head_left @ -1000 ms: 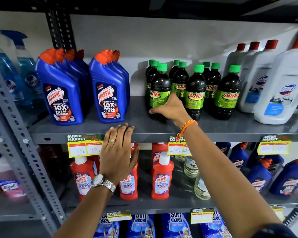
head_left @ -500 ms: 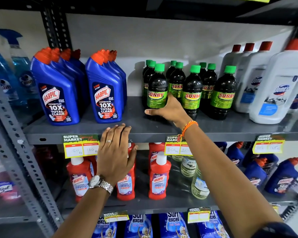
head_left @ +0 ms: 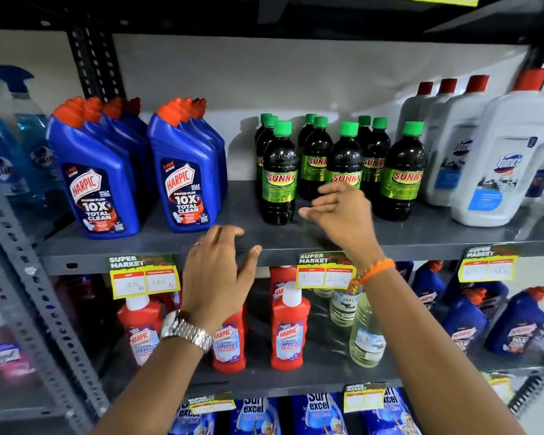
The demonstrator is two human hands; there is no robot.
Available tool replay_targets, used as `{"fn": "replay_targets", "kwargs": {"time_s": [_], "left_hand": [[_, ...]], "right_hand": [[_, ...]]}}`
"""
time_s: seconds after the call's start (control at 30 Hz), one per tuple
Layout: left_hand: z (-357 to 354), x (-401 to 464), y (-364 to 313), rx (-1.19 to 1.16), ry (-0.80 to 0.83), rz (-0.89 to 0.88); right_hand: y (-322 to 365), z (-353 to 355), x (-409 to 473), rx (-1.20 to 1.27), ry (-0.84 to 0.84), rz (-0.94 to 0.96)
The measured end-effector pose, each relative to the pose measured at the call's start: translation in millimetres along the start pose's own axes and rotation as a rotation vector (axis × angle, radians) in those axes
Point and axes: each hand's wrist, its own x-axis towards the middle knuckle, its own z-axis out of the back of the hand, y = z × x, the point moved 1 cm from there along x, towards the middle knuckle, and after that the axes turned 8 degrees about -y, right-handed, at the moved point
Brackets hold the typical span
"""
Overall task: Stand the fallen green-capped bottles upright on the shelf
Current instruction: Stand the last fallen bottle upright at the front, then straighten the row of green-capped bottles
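Note:
Several dark green-capped Sunny bottles stand upright in rows on the grey shelf (head_left: 421, 237). The front-left bottle (head_left: 279, 174) stands nearest my right hand (head_left: 343, 215), which hovers just right of it with fingers spread, touching nothing. Another front bottle (head_left: 346, 155) is partly hidden behind that hand, and a third front bottle (head_left: 402, 171) stands at the right. My left hand (head_left: 215, 271) rests at the shelf's front edge, fingers apart and empty. No green-capped bottle lies on its side in view.
Blue Harpic bottles (head_left: 101, 183) stand left of the Sunny group and white Domex bottles (head_left: 503, 164) to the right. Red Harpic bottles (head_left: 288, 331) and clear bottles (head_left: 365, 334) fill the shelf below. A perforated upright (head_left: 19, 262) runs at the left.
My right hand has let go of the front-left Sunny bottle and drawn back to the right, fingers spread. My left hand stays at the shelf edge.

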Motion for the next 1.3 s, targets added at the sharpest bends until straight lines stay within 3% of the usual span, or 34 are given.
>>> {"fn": "replay_targets", "kwargs": {"time_s": [0.07, 0.1, 0.27, 0.4, 0.63, 0.8, 1.3], "left_hand": [[-4.8, 21.8, -15.7, -0.128, 0.088, 0.027], [-9.0, 35.0, -23.9, -0.162, 0.125, 0.047], [-36.2, 94.9, -44.4, -0.257, 0.266, 0.297], [-53.6, 99.0, -42.8, -0.364, 0.228, 0.386], [-56.5, 91.1, -35.7, -0.415, 0.161, 0.387], [-52.8, 84.1, -38.6, -0.384, 0.128, 0.362], [-61.5, 88.4, -22.2, -0.515, 0.190, 0.387]], "right_hand": [[-11.7, 27.2, 2.0, -0.001, -0.232, 0.059], [-18.8, 36.0, 8.6, -0.019, -0.269, 0.059], [-37.7, 38.9, 44.8, -0.172, 0.110, -0.001], [-44.8, 36.0, 58.4, -0.124, 0.234, -0.002], [-46.1, 36.2, 54.7, -0.018, 0.272, 0.045], [-41.7, 44.7, 45.1, -0.053, 0.200, 0.081], [-40.4, 44.8, 45.0, -0.089, 0.232, 0.070]]}}
